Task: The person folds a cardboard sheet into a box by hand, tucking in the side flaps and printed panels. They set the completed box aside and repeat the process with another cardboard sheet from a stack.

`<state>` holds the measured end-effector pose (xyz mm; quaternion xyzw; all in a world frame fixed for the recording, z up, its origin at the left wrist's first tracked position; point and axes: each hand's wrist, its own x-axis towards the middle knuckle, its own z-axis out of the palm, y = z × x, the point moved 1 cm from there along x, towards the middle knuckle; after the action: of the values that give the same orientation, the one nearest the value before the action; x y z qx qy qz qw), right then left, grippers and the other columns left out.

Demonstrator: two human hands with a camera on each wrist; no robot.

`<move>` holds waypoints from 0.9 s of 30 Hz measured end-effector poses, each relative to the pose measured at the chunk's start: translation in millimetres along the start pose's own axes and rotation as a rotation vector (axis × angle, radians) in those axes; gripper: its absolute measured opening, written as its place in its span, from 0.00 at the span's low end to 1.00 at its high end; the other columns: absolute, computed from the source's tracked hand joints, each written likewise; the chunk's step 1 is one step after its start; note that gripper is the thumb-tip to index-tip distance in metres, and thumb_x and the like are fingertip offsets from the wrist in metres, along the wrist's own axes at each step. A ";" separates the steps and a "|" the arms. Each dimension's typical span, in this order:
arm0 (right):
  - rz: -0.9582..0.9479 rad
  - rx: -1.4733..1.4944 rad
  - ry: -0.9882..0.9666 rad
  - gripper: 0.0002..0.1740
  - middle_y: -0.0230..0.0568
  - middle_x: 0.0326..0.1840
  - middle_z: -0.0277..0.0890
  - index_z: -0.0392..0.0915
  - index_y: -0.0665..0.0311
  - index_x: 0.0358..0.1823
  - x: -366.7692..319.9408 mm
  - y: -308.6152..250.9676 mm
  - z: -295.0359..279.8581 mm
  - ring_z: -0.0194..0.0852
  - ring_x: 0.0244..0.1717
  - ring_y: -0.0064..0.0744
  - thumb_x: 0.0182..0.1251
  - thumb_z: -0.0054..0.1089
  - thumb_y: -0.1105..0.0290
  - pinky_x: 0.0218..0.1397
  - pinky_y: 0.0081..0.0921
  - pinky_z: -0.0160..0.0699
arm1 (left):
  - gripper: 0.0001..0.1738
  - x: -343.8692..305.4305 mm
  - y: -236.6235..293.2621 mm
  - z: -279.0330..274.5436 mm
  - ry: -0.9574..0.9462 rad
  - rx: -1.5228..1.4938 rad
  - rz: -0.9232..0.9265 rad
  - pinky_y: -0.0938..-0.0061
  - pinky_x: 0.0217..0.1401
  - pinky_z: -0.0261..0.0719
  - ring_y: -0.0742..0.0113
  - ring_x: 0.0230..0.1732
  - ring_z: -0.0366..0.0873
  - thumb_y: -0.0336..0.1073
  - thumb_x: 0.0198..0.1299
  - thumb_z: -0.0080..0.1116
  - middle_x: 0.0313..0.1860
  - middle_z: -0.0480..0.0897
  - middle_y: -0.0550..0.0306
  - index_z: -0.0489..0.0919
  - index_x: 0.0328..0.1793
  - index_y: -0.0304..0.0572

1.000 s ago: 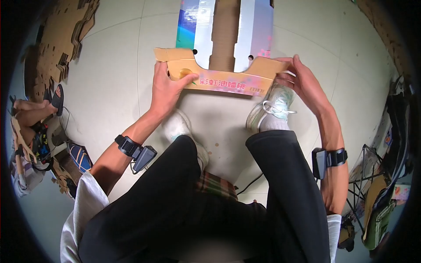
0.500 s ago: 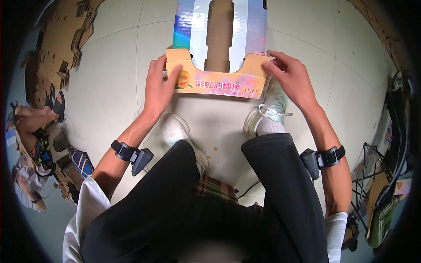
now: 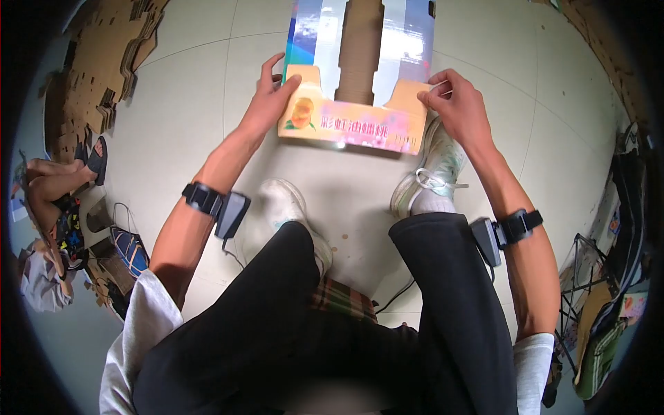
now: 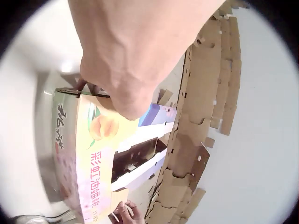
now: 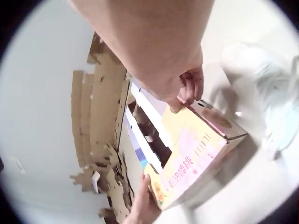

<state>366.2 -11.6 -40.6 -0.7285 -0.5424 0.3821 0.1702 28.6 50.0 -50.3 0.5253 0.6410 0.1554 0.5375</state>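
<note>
A printed cardboard fruit box [image 3: 371, 128] stands on the floor between and beyond the person's feet. Its near end carries a yellow-pink flap with a peach picture and Chinese lettering, lying over the top beside a long brown opening. At the left corner the left hand [image 3: 270, 97] holds the box, thumb on the flap and fingers down the outer side. The right hand [image 3: 456, 104] grips the right corner, thumb on the flap's edge and fingers bent at the side. In the right wrist view, the right fingers [image 5: 191, 88] sit along the box's side edge.
Flattened brown cardboard sheets [image 3: 104, 69] are stacked at the far left. White shoes [image 3: 439, 166] flank the near end of the box. Another person's legs [image 3: 59, 187] show at the left, and a black folding frame [image 3: 577, 283] stands at the right.
The flap, tilted up a second ago, now lies down against the box top. The right hand has come in from beside the flap to its corner; the left hand has shifted up along its corner.
</note>
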 end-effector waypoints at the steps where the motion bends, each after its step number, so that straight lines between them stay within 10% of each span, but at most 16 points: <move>1: 0.028 0.111 0.000 0.28 0.47 0.40 0.90 0.82 0.75 0.62 8.9 5.8 4.4 0.89 0.40 0.35 0.69 0.75 0.62 0.49 0.31 0.87 | 0.35 8.2 1.1 0.9 -0.047 -0.086 -0.040 0.64 0.75 0.75 0.62 0.69 0.77 0.48 0.85 0.51 0.71 0.76 0.47 0.54 0.91 0.56; 12: 0.401 0.376 -0.660 0.21 0.48 0.44 0.88 0.75 0.70 0.53 -16.1 35.9 13.0 0.91 0.39 0.30 0.68 0.80 0.70 0.42 0.24 0.93 | 0.51 -29.0 -6.7 -25.5 -0.424 0.076 -0.305 0.41 0.81 0.66 0.49 0.84 0.64 0.54 0.68 0.56 0.81 0.68 0.43 0.46 0.92 0.56; 22: 0.461 0.392 -0.611 0.23 0.40 0.34 0.89 0.78 0.66 0.46 -15.3 30.6 14.8 0.92 0.33 0.25 0.60 0.87 0.70 0.33 0.18 0.90 | 0.59 -29.2 2.1 -30.9 -0.528 0.249 -0.293 0.49 0.79 0.74 0.49 0.79 0.69 0.55 0.59 0.61 0.78 0.66 0.41 0.44 0.90 0.39; 25: 0.379 0.402 -0.574 0.21 0.43 0.33 0.88 0.79 0.69 0.45 -18.4 38.2 22.7 0.91 0.31 0.25 0.62 0.85 0.70 0.31 0.19 0.90 | 0.60 -23.7 -12.8 -25.8 -0.507 0.227 -0.272 0.46 0.87 0.62 0.43 0.86 0.60 0.55 0.63 0.59 0.84 0.61 0.38 0.39 0.93 0.42; 27: 0.332 0.413 -0.568 0.20 0.45 0.34 0.88 0.79 0.72 0.47 -26.9 33.4 19.9 0.90 0.31 0.26 0.64 0.83 0.70 0.31 0.19 0.89 | 0.63 -9.3 -50.5 -12.8 -0.262 0.335 0.010 0.48 0.83 0.69 0.38 0.82 0.66 0.53 0.62 0.65 0.81 0.64 0.32 0.37 0.93 0.40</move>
<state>370.3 -51.5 -65.6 -0.6219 -0.3544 0.6922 0.0925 -9.1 26.7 -79.2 0.6262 0.5798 -0.0203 0.5208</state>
